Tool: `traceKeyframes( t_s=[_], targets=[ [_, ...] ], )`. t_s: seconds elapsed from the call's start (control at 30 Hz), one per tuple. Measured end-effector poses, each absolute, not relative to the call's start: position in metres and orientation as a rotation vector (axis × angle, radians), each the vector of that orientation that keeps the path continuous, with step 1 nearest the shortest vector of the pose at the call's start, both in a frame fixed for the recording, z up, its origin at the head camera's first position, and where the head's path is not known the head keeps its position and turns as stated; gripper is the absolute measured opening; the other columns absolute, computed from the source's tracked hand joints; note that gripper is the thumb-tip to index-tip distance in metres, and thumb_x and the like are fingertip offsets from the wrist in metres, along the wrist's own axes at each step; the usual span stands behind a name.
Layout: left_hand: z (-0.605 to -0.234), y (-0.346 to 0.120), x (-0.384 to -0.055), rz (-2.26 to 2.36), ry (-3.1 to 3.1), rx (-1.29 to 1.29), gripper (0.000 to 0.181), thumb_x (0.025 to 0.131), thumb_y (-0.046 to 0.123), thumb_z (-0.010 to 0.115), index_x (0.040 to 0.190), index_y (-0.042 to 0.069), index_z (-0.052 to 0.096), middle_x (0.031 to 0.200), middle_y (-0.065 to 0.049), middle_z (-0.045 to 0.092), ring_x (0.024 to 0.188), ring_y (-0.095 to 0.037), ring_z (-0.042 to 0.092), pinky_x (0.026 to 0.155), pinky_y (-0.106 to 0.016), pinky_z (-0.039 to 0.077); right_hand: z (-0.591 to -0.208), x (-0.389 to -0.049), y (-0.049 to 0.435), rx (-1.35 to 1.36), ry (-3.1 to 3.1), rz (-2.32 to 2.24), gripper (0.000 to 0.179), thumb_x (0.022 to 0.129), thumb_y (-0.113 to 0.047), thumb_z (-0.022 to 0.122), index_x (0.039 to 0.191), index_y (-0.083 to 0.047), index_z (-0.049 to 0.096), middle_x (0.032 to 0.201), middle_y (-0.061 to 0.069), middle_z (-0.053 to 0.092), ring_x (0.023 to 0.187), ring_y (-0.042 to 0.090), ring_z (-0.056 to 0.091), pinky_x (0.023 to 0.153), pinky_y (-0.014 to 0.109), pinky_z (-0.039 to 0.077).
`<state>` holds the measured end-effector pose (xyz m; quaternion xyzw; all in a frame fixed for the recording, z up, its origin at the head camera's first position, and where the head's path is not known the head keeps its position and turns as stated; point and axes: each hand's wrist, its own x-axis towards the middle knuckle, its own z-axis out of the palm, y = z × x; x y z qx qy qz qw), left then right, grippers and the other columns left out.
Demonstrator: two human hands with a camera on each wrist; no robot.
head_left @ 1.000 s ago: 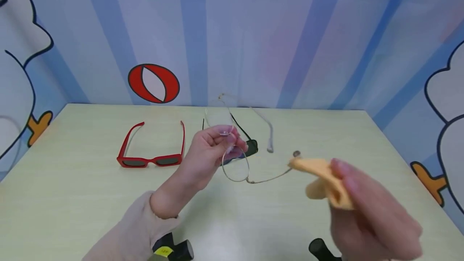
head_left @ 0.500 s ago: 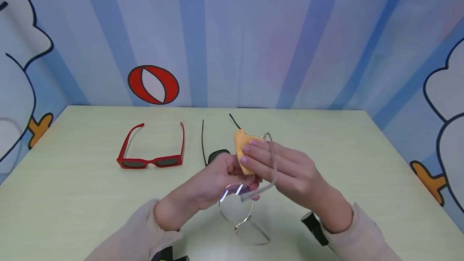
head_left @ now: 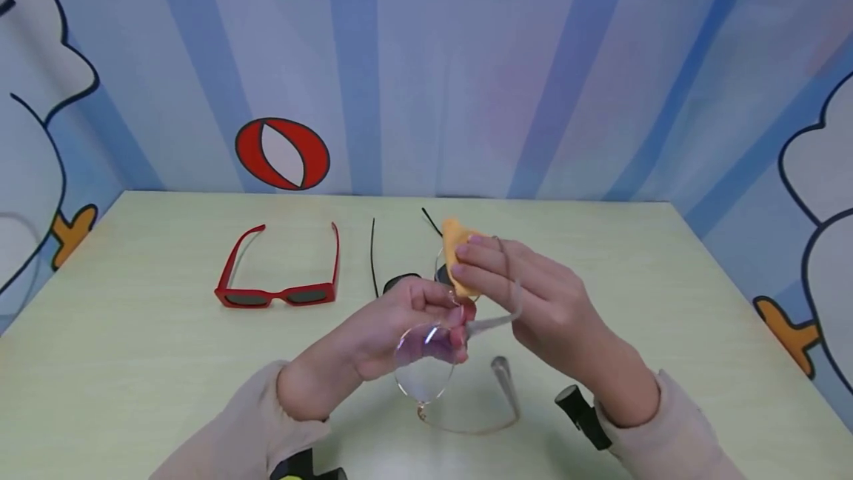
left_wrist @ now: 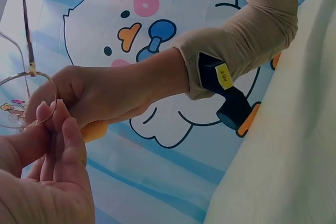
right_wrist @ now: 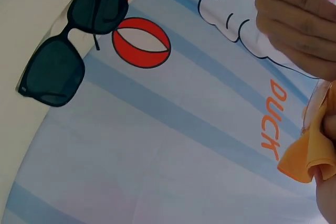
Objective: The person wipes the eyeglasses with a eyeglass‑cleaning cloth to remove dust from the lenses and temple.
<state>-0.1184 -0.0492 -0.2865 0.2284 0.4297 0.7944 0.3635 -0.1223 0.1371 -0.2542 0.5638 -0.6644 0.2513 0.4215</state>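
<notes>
Thin wire-framed eyeglasses [head_left: 424, 376] with round clear lenses are held above the table, temples pointing to the right. My left hand [head_left: 393, 324] pinches them near the middle of the frame; the left wrist view shows its thumb and fingers [left_wrist: 71, 145] at the rim. My right hand [head_left: 543, 291] holds a folded yellow-orange cloth [head_left: 458, 254] against the farther lens, which is mostly covered. One temple passes over the right hand's fingers. In the right wrist view the cloth [right_wrist: 299, 161] is bunched between the fingers at the right edge.
Red-framed sunglasses [head_left: 280, 299] lie unfolded on the table [head_left: 166, 376], left of the hands. Black sunglasses [right_wrist: 52, 72] lie behind the hands, partly hidden in the head view. A blue striped backdrop [head_left: 426, 80] stands behind the table.
The right hand has come from the right with the cloth and now presses it on the far lens. In the left hand the eyeglasses have turned, bringing the other lens toward me.
</notes>
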Motion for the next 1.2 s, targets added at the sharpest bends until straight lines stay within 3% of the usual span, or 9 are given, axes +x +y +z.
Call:
traceKeyframes(
  t_s=[0.2, 0.43, 0.63, 0.87, 1.07, 1.2],
  targets=[
    [-0.285, -0.054, -0.122, 2.015, 1.138, 0.552, 0.024, 0.086, -0.005, 0.044, 0.080, 0.011, 0.061, 0.069, 0.003, 0.059, 0.067, -0.010, 0.058, 0.071, -0.025, 0.052, -0.258, -0.116, 0.141, 1.477, -1.792, 0.771, 0.033, 0.092, 0.012, 0.034, 0.104, 0.001, 0.063, 0.105, 0.012, 0.065, 0.103, 0.023, 0.062, 0.092, 0.033, 0.045],
    [-0.286, -0.051, -0.122, 1.968, 1.105, 0.533, 0.025, 0.088, -0.006, 0.041, 0.081, 0.008, 0.060, 0.070, 0.001, 0.056, 0.066, -0.009, 0.056, 0.070, -0.023, 0.052, -0.263, -0.114, 0.140, 1.287, -1.823, 0.651, 0.025, 0.096, 0.003, 0.037, 0.103, 0.000, 0.061, 0.103, 0.008, 0.067, 0.094, 0.024, 0.066, 0.083, 0.031, 0.050],
    [-0.289, -0.051, -0.119, 1.985, 1.078, 0.489, 0.021, 0.086, -0.006, 0.043, 0.085, 0.008, 0.059, 0.070, 0.000, 0.056, 0.063, -0.010, 0.057, 0.069, -0.024, 0.052, -0.265, -0.111, 0.136, 1.333, -1.855, 0.738, 0.034, 0.091, 0.010, 0.032, 0.105, -0.001, 0.061, 0.103, 0.006, 0.066, 0.093, 0.023, 0.066, 0.085, 0.032, 0.050],
    [-0.290, -0.050, -0.115, 1.973, 1.047, 0.509, 0.019, 0.088, -0.005, 0.047, 0.084, 0.007, 0.061, 0.069, 0.001, 0.061, 0.064, -0.009, 0.060, 0.070, -0.024, 0.052, -0.264, -0.107, 0.143, 1.375, -1.879, 0.733, 0.031, 0.093, 0.008, 0.032, 0.099, -0.003, 0.061, 0.097, 0.004, 0.066, 0.087, 0.022, 0.066, 0.084, 0.029, 0.050],
    [-0.292, -0.051, -0.115, 1.949, 1.092, 0.542, 0.012, 0.088, 0.000, 0.053, 0.084, 0.007, 0.063, 0.071, 0.001, 0.061, 0.065, -0.009, 0.061, 0.071, -0.025, 0.052, -0.269, -0.106, 0.144, 1.235, -1.804, 0.587, 0.025, 0.097, 0.002, 0.040, 0.092, -0.002, 0.064, 0.096, 0.006, 0.069, 0.087, 0.022, 0.067, 0.076, 0.031, 0.052],
    [-0.294, -0.050, -0.116, 1.928, 1.106, 0.535, 0.011, 0.089, 0.003, 0.056, 0.084, 0.009, 0.064, 0.071, 0.002, 0.062, 0.066, -0.009, 0.062, 0.072, -0.025, 0.052, -0.274, -0.106, 0.136, 1.179, -1.799, 0.539, 0.024, 0.096, 0.003, 0.040, 0.095, -0.001, 0.063, 0.100, 0.007, 0.069, 0.089, 0.022, 0.067, 0.074, 0.036, 0.053]
  ],
)
